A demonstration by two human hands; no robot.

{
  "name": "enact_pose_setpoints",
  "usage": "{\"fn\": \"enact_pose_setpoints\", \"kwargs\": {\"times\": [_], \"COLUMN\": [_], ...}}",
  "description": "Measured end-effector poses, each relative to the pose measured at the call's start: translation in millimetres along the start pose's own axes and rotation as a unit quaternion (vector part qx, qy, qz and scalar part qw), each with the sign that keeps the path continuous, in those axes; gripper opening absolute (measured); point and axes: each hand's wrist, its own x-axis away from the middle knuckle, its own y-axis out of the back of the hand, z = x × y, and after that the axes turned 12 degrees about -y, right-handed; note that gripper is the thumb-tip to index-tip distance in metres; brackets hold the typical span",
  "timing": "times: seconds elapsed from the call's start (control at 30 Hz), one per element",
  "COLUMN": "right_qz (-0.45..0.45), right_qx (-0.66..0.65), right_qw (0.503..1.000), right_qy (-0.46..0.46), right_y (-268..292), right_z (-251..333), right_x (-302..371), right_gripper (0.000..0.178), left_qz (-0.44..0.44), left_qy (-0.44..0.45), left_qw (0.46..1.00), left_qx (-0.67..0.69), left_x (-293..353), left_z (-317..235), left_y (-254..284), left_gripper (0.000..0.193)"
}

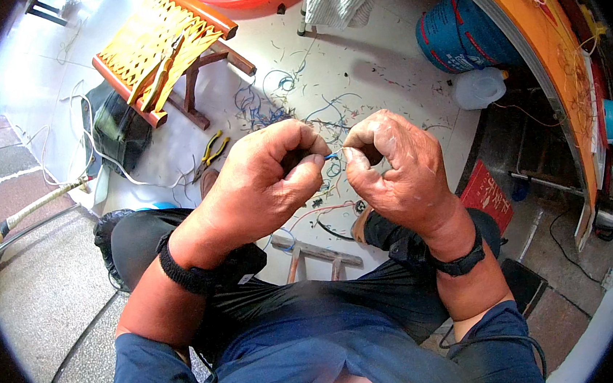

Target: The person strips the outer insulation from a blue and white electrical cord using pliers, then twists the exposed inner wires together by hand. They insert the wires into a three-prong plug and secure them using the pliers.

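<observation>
Both of my hands are raised in front of me, fingertips almost meeting. My left hand is closed in a pinch, and a short blue wire pokes out between its thumb and forefinger. At the other end of that short piece, the thumb and fingers of my right hand are pinched together on a thin tip. Most of the wire is hidden inside the fingers. Below the hands, blue wire scraps are scattered on the pale floor. Yellow-and-black pliers lie on the floor beyond my left wrist.
A folding stool with a yellow woven seat stands far left, with another pair of pliers on it. A dark bag lies beside it. Right are a blue bucket, a white jug and an orange table. A broom lies left.
</observation>
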Motion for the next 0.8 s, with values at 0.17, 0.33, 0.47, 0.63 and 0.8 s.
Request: {"fn": "enact_pose_setpoints", "kwargs": {"times": [0.17,0.33,0.47,0.63,0.8], "right_qz": [0.017,0.025,0.058,0.134,0.189], "right_qx": [-0.060,-0.025,-0.019,-0.092,-0.296], "right_qw": [0.998,0.999,0.998,0.984,0.897], "right_qy": [-0.005,0.040,0.019,-0.077,-0.268], "right_y": [-1.0,2.3,3.4,3.2,-2.0], "right_z": [5.4,-2.8,-3.5,0.6,12.5], "right_x": [2.0,1.2,1.3,4.6,9.4], "right_gripper": [0.018,0.019,0.013,0.012,0.011], "left_qz": [0.009,0.000,0.020,0.006,-0.023], "left_qy": [-0.006,0.057,-0.042,-0.272,-0.323], "left_qw": [1.000,0.994,0.995,0.938,0.899], "left_qx": [0.017,0.093,-0.083,-0.215,-0.294], "left_x": [1.3,-0.2,-1.4,-10.2,-13.3], "left_z": [4.3,0.1,-0.4,12.1,8.0], "left_y": [-2.0,-0.4,10.5,16.0,13.2], "left_gripper": [0.001,0.005,0.010,0.017,0.020]}}
